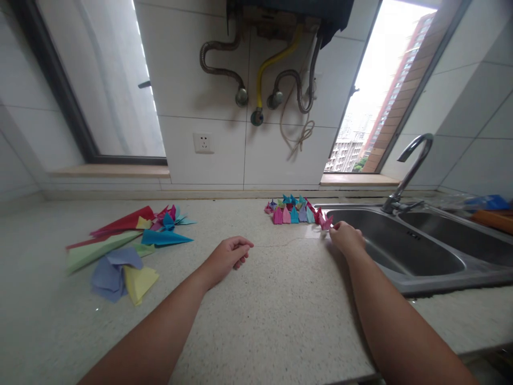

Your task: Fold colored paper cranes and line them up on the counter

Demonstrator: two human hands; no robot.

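My left hand (231, 252) is closed in a pinch above the countertop, its fingertips on one end of a thin thread (276, 245). The thread runs loosely along the counter toward my right hand (348, 236). Beside the sink, the right fingers are pinched together at the edge of a pink paper crane (325, 220); the exact grip is partly hidden. To its left, several folded paper cranes (294, 215) in pink, blue, purple and green stand close together in rows.
On the left lies a loose pile of folded coloured papers, with a blue paper piece (166, 238) and a yellow one (140, 280). A steel double sink (401, 246) with a faucet (412, 160) borders the right. Hoses (276, 53) hang on the wall above an outlet (203, 143).
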